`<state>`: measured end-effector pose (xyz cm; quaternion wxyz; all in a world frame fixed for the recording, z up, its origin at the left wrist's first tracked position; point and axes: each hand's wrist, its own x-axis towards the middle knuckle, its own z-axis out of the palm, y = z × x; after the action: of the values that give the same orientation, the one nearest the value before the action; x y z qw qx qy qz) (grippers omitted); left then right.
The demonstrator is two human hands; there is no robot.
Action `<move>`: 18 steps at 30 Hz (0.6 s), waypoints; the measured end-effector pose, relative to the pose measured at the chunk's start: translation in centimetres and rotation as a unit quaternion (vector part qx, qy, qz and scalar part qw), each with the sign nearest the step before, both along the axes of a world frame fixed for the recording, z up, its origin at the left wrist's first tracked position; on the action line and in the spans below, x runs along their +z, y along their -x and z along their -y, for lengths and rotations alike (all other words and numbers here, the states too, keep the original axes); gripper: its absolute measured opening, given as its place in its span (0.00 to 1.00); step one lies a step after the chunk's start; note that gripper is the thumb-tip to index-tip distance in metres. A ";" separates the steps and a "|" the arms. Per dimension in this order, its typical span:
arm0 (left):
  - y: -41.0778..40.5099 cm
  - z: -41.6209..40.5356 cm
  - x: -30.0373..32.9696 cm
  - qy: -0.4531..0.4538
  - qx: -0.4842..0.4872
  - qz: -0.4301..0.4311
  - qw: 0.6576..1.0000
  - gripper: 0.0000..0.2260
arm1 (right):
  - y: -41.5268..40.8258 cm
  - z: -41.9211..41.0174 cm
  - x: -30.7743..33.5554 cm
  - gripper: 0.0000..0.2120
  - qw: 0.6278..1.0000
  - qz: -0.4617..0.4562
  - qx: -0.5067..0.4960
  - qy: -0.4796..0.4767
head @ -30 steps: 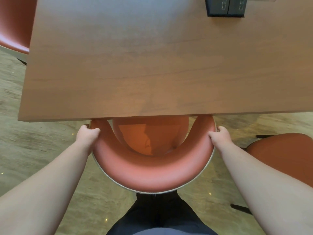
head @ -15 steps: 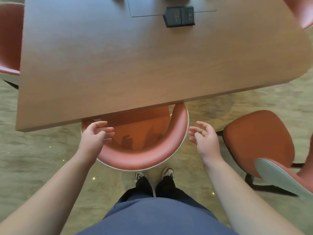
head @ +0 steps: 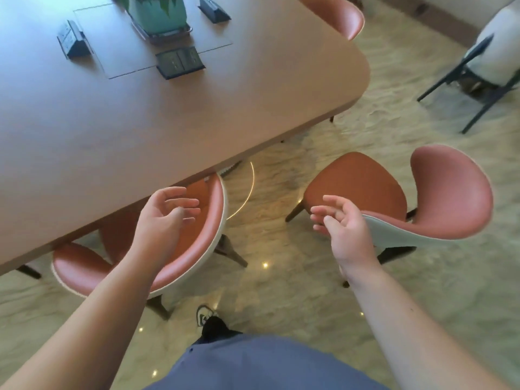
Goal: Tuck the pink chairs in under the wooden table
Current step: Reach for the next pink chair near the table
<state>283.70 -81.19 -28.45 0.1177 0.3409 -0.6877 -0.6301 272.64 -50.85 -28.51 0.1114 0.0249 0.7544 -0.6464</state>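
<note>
Between the two chairs, both of my hands hang free and grip nothing. My left hand [head: 166, 218] floats with its fingers loosely spread above the back of the tucked chair [head: 135, 266], whose seat sits mostly beneath the edge of the wooden table [head: 197, 108]. My right hand [head: 343, 223] is open too, fingers relaxed, in front of the near edge of the second pink chair [head: 394, 198], which stands out on the floor [head: 309, 277], apart from the table and turned partly sideways. A third pink chair [head: 337, 18] shows at the far end. On the tabletop sit a planter [head: 157, 15] and a socket box [head: 180, 63]. I judge one chair done and the second next: I need to take its backrest in both hands, swing it to face the table, and slide it under.
</note>
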 end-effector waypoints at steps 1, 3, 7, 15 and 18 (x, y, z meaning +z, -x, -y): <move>0.8 -2.6 0.5 -0.003 -0.015 -0.005 1.000 0.15 | -0.2 -2.3 0.4 0.18 1.000 -0.004 -0.009 0.006; 2.1 -8.1 1.2 -0.024 -0.047 -0.011 0.999 0.15 | -0.8 -7.3 1.3 0.18 1.000 -0.008 -0.021 0.009; 4.8 -19.5 1.9 -0.055 -0.127 -0.031 0.990 0.15 | -1.8 -17.4 3.2 0.18 0.997 -0.038 -0.060 0.020; 10.1 -35.3 3.0 -0.009 -0.224 -0.028 0.974 0.18 | -1.1 -31.1 4.1 0.19 0.988 -0.037 -0.148 0.010; 12.5 -38.4 3.0 0.008 -0.240 -0.031 0.970 0.19 | 0.9 -33.7 3.8 0.19 0.986 -0.034 -0.165 0.016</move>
<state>271.17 -42.81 -25.47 -0.0131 0.1459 -0.7504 -0.6445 271.76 -17.19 -24.73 -0.0224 0.1252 0.7328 -0.6685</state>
